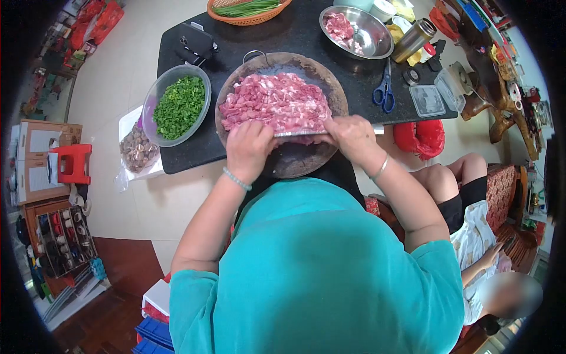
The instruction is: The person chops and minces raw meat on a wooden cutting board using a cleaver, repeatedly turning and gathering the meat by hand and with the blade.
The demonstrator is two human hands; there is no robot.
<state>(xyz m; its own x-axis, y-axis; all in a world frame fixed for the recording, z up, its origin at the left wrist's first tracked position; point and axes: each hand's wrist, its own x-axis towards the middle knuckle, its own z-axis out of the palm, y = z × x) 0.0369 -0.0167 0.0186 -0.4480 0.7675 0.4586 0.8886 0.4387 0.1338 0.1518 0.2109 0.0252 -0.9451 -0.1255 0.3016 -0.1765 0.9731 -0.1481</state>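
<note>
Chopped raw meat (277, 100) lies in a broad heap on a round wooden chopping board (336, 88). Along the heap's near edge runs the narrow metal blade of a knife (298, 133), seen almost edge-on. My left hand (250, 147) is closed at the blade's left end, its fingertips against the meat. At the other end, my right hand (354, 138) is closed on the knife too; its grip hides the handle. A metal ring handle (255, 54) stands at the board's far edge.
Left of the board is a bowl of chopped greens (180, 109). Behind are an orange basket (250, 19) and a steel bowl with meat (377, 44). Blue scissors (384, 94), a flask (414, 41) and plastic containers (427, 100) lie right. A seated person (477, 236) is nearby.
</note>
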